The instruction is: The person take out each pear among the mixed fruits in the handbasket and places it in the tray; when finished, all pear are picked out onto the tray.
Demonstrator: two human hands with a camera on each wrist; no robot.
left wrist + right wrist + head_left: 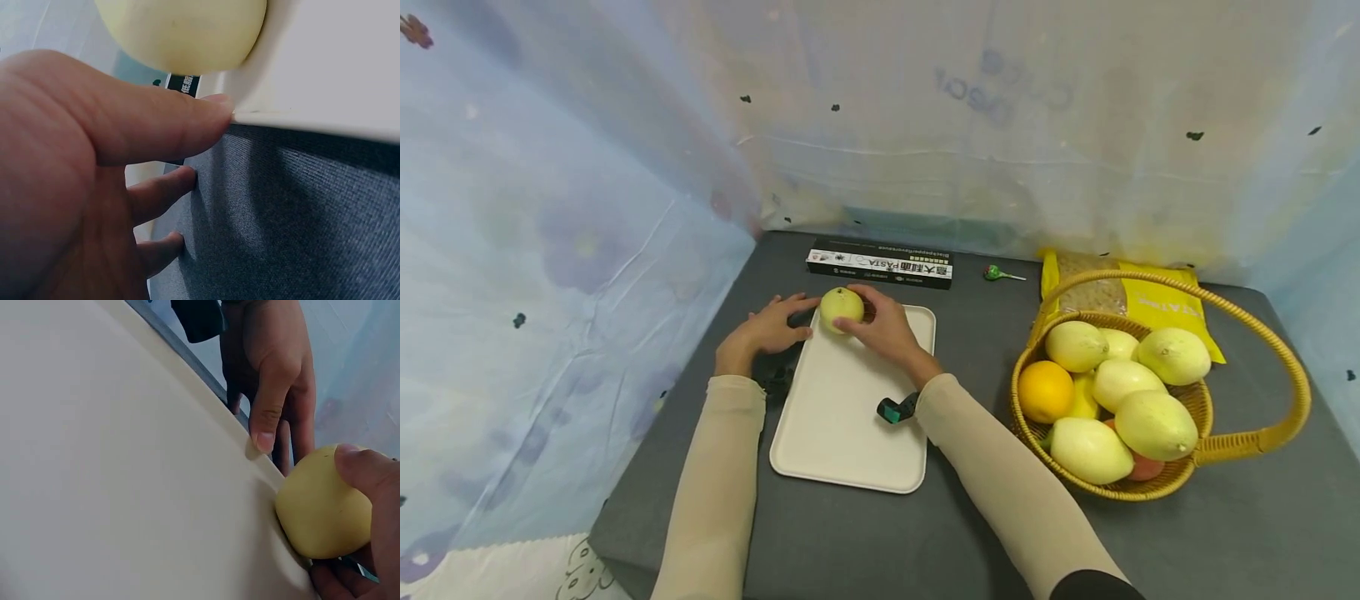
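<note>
Two hands [767, 327] [889, 329], fruit [839, 308] at tray [842, 408] corner, pasta box [880, 264] behind, basket [1126, 494] part-hiding bag [1168, 310]

Beige sleeves [711, 475], green-marked black right-wrist device [896, 410], seemingly black left-wrist device [777, 382]

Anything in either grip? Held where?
Right grip holds the round yellow-green fruit by its sides, between thumb and fingers. Left grip holds nothing; its thumb is at the tray's rim.

Beyond the tray [850, 417], a black-and-white box [880, 264] read "PASTA" and "Blackpepperflavorsauce" beside Chinese characters. Right of the tray, a yellow bag's [1168, 304] lettering was unclear; behind it, the curtain's [880, 100] faint letters were too.
</note>
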